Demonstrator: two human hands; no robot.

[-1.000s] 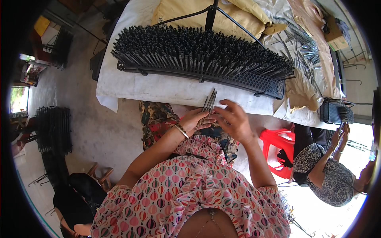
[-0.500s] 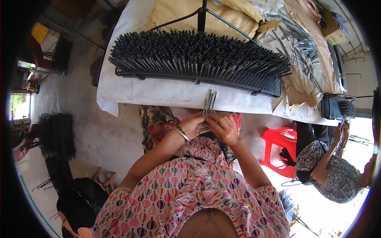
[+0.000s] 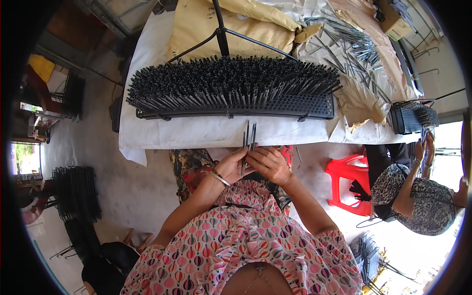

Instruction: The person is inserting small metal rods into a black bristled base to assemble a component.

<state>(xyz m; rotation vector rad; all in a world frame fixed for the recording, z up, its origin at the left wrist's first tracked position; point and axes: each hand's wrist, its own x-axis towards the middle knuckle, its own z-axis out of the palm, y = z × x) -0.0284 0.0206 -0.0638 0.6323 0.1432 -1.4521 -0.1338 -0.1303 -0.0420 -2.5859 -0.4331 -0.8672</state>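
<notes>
Held between the left hand (image 3: 233, 164) and the right hand (image 3: 271, 165), just before the table (image 3: 196, 135): a few thin rods (image 3: 253, 133), dark, with lower ends partly hidden by the fingers. Long axes nearly parallel, running away from the body; far ends overlapping the table's white-covered near edge in this view, contact with it impossible to tell. Directly ahead, apart from the thin rods, on the table: a black perforated rack (image 3: 255, 111), packed with standing dark rods (image 3: 231, 78) except toward the right end, with bare holes (image 3: 314, 104) there. Long axis of the rack crosswise, left to right, roughly square to the thin rods. Left hand: partly curled, holding thin rods between thumb and fingers. Right hand: fingers bent inward upon the thin rods from the right, nearly closed, exact fingertip hold hidden. Of the two, right hand nearer the bare holes, ahead and to the right.
</notes>
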